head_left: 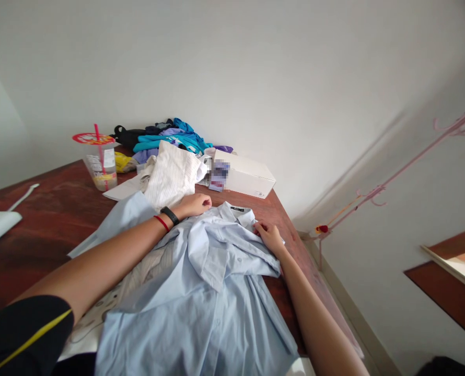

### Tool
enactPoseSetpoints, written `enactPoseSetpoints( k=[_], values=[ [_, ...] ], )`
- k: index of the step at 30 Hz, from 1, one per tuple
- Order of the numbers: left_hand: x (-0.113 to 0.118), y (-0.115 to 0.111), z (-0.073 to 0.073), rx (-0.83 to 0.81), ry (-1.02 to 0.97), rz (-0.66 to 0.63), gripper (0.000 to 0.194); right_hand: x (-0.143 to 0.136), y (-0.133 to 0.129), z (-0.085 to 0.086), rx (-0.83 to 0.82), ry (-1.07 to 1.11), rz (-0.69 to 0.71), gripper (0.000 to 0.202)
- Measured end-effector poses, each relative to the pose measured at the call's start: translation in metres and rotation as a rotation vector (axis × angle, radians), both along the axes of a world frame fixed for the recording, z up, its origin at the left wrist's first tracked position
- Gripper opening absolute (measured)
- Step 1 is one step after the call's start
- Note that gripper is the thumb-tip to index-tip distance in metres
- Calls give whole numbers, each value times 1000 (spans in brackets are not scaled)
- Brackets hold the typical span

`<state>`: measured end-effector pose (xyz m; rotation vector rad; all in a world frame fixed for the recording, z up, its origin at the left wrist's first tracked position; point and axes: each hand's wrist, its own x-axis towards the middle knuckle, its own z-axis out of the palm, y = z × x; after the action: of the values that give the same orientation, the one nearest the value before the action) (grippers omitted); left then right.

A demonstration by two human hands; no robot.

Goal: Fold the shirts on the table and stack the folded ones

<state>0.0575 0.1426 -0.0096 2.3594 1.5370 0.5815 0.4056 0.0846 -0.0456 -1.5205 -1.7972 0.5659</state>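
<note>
A light blue button-up shirt lies front side up across the table, its collar toward the far side and its front creased. My left hand, with a black band and a red string on the wrist, is closed at the shirt's shoulder, left of the collar; its fingertips are partly hidden. On the other side of the collar, my right hand pinches the shirt fabric at the shoulder. Under the shirt's left side, a patterned pale cloth shows in part.
A cream striped garment lies beyond my left hand, before a pile of clothes. A plastic cup with a straw stands at the left. Near the wall is a white box. A pink rack leans at the right.
</note>
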Motion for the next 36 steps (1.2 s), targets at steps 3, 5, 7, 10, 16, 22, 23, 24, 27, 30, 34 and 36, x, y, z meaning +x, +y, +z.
enactPoseSetpoints(
  k=[3,5,7,10,16,22,23,24,27,30,34,36],
  values=[
    [0,1,-1,-2,-7,3,20,1,0,0,-4,-24,3,34],
    [0,2,-2,2,-14,0,20,1,0,0,-2,-41,7,34],
    [0,2,-3,7,-20,-4,20,1,0,0,0,-57,11,35],
    [0,3,-4,12,-20,-2,21,0,-1,2,-4,-70,17,36],
    [0,4,-5,16,-14,-4,23,-1,-2,4,3,-84,27,35],
    [0,5,-6,20,-5,-10,23,-1,-3,4,1,-73,20,34],
    [0,5,-6,20,-3,-9,23,-1,-3,4,2,-74,19,34],
    [0,5,-6,21,-2,-8,23,-1,-3,4,3,-76,18,34],
    [0,4,-4,22,4,-15,23,-2,-3,5,4,-81,15,35],
    [1,3,-4,27,9,-19,23,-2,-4,6,-2,-85,12,36],
    [1,4,-4,29,11,-17,24,-3,-4,6,-4,-86,13,37],
    [1,4,-4,25,10,-17,24,-3,-4,7,-6,-85,13,37]
  ],
)
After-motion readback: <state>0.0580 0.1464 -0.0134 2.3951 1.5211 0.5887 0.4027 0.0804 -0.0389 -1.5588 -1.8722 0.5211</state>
